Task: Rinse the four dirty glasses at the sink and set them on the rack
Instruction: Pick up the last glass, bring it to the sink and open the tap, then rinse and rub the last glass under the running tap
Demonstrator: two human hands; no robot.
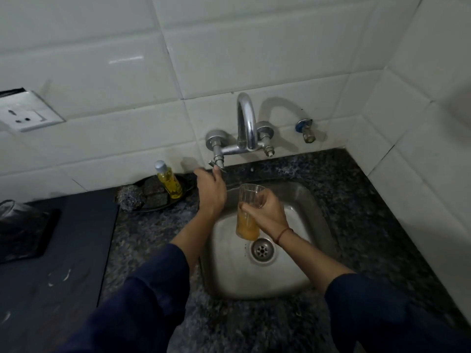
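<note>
Over the sink basin: a tall clear glass (248, 215) is held upright above the steel sink (229, 273), toward the basin's back edge and just behind the drain (262, 250); its lower half is clouded orange-yellow; its upper part is clear, mouth up
Right hand: the right hand (269, 215) comes in from the right and is clamped on the glass at mid-height; its digits curl round the wall, one crossing the side that faces the camera; a red thread (283, 234) circles the wrist
Left hand: the left hand (210, 189) is stretched to the sink's back-left corner, fingertips at the tap lever (216, 165); whether they pinch the lever or only touch it cannot be told
Hands and glass: the hands are apart; the glass sits just right of the left hand, near it but not touching, and is carried by the right alone
Tap: a curved chrome spout (247, 121) rises from the tiled wall above the sink's back edge; the glass is below and in front of it
Counter, back-left of the sink: a bottle of yellow liquid (169, 183) stands in a dark dish (186, 192) with scrub pads; a steel wool ball (131, 197) lies at the dish's left end
Counter, left edge: a second glass (10, 210) rests on a dark mat (28, 240); blurred and cut by the frame
Wall: a socket plate (28, 115) at the left; a small valve (305, 129) right of the tap
</note>
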